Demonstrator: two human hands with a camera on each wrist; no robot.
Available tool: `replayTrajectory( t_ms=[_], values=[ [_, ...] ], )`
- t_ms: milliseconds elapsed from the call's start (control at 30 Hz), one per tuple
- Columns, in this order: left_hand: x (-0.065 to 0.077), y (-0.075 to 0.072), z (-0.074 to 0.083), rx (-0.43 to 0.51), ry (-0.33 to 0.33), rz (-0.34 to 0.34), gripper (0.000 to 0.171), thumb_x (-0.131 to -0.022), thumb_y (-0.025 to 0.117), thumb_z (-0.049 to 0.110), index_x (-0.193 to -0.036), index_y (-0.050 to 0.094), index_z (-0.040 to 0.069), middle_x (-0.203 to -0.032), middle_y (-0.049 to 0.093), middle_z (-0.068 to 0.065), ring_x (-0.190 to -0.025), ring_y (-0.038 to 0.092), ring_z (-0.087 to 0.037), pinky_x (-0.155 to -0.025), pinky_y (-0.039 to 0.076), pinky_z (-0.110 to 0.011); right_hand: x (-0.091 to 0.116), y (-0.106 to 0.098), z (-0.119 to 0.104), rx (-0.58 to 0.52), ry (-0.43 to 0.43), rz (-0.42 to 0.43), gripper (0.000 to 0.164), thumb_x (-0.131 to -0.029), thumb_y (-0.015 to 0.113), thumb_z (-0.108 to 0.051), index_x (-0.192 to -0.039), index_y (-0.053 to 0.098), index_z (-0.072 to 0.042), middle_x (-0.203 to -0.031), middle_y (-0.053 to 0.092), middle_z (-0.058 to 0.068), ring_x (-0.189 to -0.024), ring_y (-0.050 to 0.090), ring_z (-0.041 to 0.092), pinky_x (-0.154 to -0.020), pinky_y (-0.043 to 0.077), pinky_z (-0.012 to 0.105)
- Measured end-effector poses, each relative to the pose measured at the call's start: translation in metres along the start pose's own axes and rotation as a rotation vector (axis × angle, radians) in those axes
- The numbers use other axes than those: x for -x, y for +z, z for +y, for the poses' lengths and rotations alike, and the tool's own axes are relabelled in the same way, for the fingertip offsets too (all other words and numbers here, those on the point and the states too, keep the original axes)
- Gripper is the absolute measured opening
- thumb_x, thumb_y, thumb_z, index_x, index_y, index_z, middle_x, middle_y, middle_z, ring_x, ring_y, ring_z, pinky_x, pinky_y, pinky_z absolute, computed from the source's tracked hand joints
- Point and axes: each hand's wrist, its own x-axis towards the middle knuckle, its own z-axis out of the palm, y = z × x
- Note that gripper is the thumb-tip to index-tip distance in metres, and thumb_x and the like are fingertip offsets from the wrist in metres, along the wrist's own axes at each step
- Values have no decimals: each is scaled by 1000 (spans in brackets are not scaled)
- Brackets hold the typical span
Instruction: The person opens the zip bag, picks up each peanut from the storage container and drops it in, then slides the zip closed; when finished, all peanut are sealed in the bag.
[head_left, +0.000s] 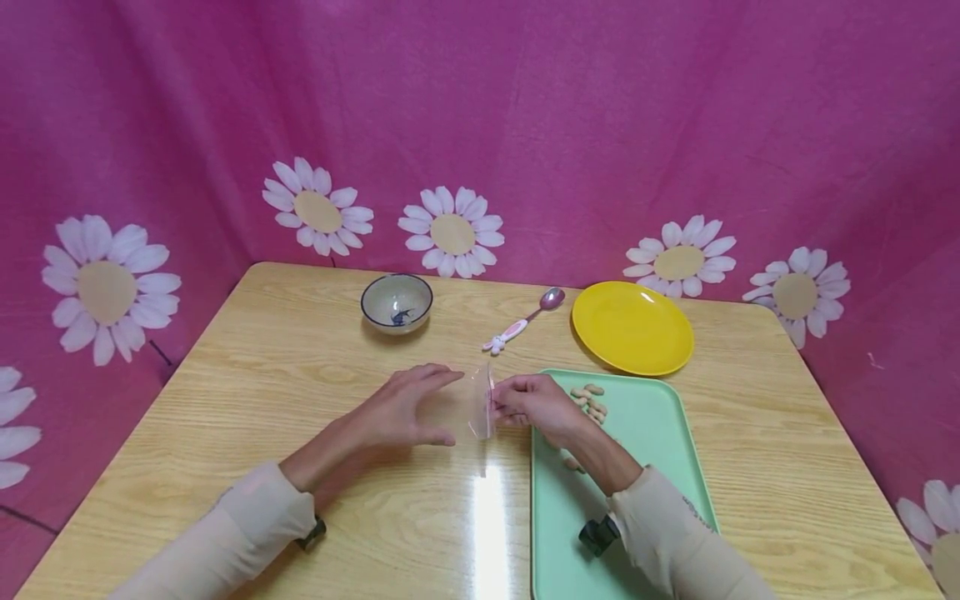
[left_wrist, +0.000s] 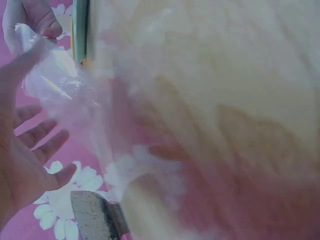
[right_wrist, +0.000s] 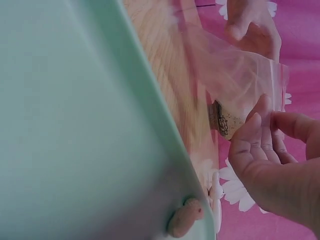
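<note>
A clear zip bag point(head_left: 482, 406) is held up above the table between my hands. My right hand point(head_left: 543, 407) pinches its zip edge between thumb and fingers. On the bag's other side, my left hand point(head_left: 401, 408) has its fingers and thumb spread apart and grips nothing. The right wrist view shows the bag point(right_wrist: 237, 75) hanging loose and see-through. Several peanuts point(head_left: 597, 410) lie in the green tray point(head_left: 652, 417) beneath my right forearm, which hides part of it. One peanut point(right_wrist: 184, 218) sits close to the tray's rim in the right wrist view.
A bowl with a dark rim point(head_left: 397, 305) stands at the back left of the wooden table point(head_left: 315, 350). Right of it lies a spoon with a rabbit handle point(head_left: 515, 330). A yellow plate point(head_left: 632, 327) sits just behind the tray. A pink flowered cloth point(head_left: 525, 125) hangs around the table.
</note>
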Motion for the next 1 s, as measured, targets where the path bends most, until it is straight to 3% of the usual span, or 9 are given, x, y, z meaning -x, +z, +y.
replayTrajectory(
  t_ms=[100, 167, 233, 333, 400, 467, 633, 867, 1000],
  values=[
    [-2, -1, 5, -25, -23, 22, 87, -70, 75, 57, -142, 44, 19, -142, 47, -5, -133, 41, -25, -109, 32, -50, 1, 0, -1, 10, 6, 3, 28, -96, 52, -13, -109, 61, 11, -78, 68, -3, -72, 64, 9, -72, 56, 26],
    [-5, -1, 12, 19, -52, 65, 76, -74, 73, 55, -135, 50, 16, -132, 53, -3, -125, 47, -22, -103, 38, -46, 0, 0, -2, 10, 14, 9, 28, -96, 52, -13, -110, 60, 11, -78, 68, -2, -73, 64, 9, -72, 56, 26],
    [-11, 0, 20, 134, -96, 110, 56, -80, 71, 46, -122, 57, 12, -116, 60, -2, -110, 54, -19, -93, 45, -40, 0, -1, -3, 3, 21, 13, 28, -96, 52, -12, -110, 60, 11, -78, 67, -2, -73, 64, 9, -72, 56, 25],
    [-20, 3, 31, 393, -163, 128, 30, -88, 66, 31, -104, 60, 7, -93, 64, -3, -84, 59, -17, -72, 51, -30, 0, -1, -4, -6, 21, 18, 26, -96, 52, -11, -108, 60, 10, -78, 67, -2, -72, 63, 9, -70, 55, 24],
    [-24, 5, 36, 529, -206, 104, 23, -90, 64, 29, -96, 61, 7, -85, 65, -5, -71, 59, -16, -61, 50, -27, 0, 0, -5, -6, 13, 17, 25, -95, 52, -11, -107, 61, 10, -78, 67, -2, -73, 64, 9, -70, 55, 24],
    [-28, 7, 41, 607, -250, 62, 23, -91, 62, 30, -91, 62, 8, -81, 66, -5, -62, 58, -16, -56, 48, -25, 0, 0, -5, -3, 11, 19, 25, -95, 53, -12, -106, 62, 9, -77, 67, -2, -73, 64, 9, -71, 55, 25],
    [-31, 10, 45, 651, -311, -15, 31, -91, 62, 36, -83, 65, 6, -69, 65, -3, -52, 54, -11, -51, 44, -23, 1, 3, -6, 13, 21, 21, 25, -93, 57, -15, -105, 63, 6, -80, 68, -1, -75, 64, 10, -80, 56, 32],
    [-32, 12, 47, 730, -289, -66, 22, -94, 57, 18, -83, 62, 0, -67, 64, -3, -50, 56, -10, -48, 46, -20, 5, 4, -7, 59, 11, 40, 24, -93, 53, -12, -105, 65, 6, -89, 69, 4, -80, 63, 12, -81, 55, 33],
    [-33, 12, 46, 757, -311, -72, 20, -94, 56, 15, -86, 63, -1, -70, 65, -5, -51, 57, -10, -48, 46, -20, 7, 3, -8, 67, -6, 46, 25, -93, 54, -11, -106, 65, 7, -90, 70, 5, -80, 64, 12, -81, 56, 35]
  ],
)
